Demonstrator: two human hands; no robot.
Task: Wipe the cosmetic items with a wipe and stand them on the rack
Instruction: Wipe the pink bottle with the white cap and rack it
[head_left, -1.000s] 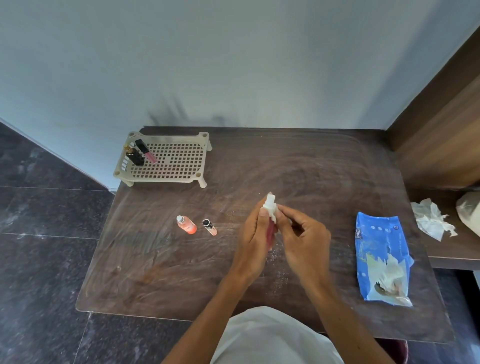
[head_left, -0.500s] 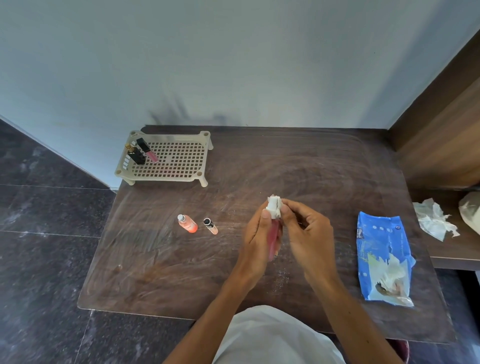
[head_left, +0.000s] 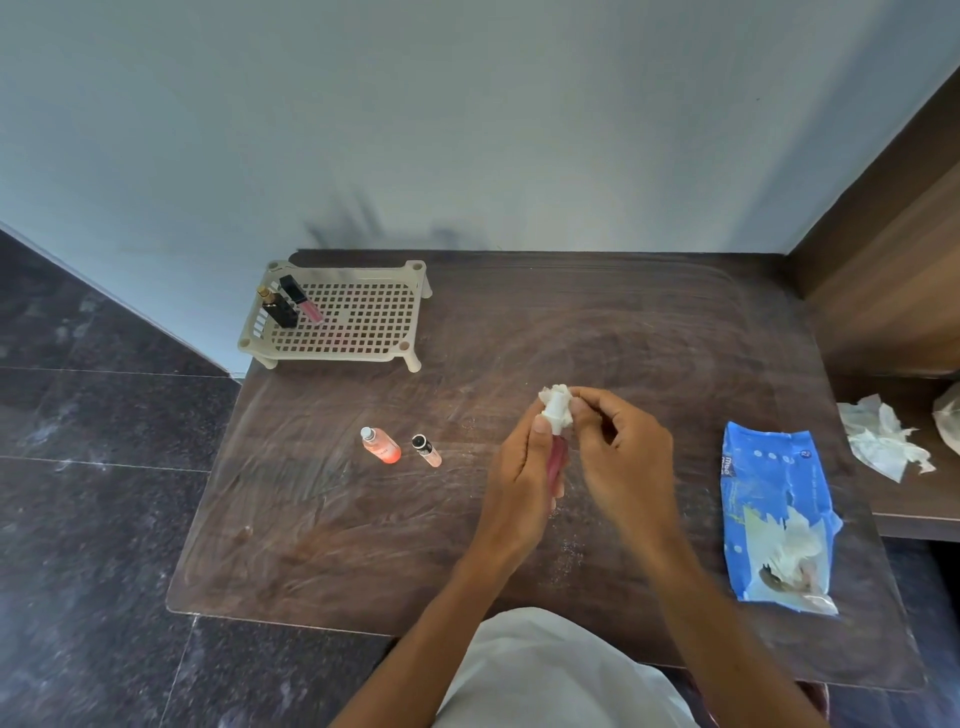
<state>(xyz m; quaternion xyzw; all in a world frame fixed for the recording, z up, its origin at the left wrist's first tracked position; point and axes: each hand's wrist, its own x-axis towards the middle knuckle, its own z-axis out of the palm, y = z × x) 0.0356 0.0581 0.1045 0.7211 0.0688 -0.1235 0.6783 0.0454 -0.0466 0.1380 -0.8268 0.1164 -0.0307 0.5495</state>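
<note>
Gripping one pink tube (head_left: 556, 460) upright over the bench (head_left: 623, 322), the left hand (head_left: 519, 467) curls round its body; the right hand (head_left: 623, 457) pinches one wipe (head_left: 557, 408) bunched on the cap. Two items sit on the bench to the left: a bottle (head_left: 382, 446) and a vial (head_left: 427, 451). Two stand at the rack's (head_left: 363, 322) left end: a lipstick (head_left: 278, 309) and a gloss (head_left: 302, 300). One blue pack (head_left: 774, 514) lies right.

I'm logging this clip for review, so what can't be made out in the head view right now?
Pink tube: mostly hidden, head view, by the left hand holding it and the wipe the right hand pinches over its top.
Blue wipe pack: print too small to read.
Two cosmetics on the rack: labels too small.
White thing at the right edge: cut off by the frame.
</note>
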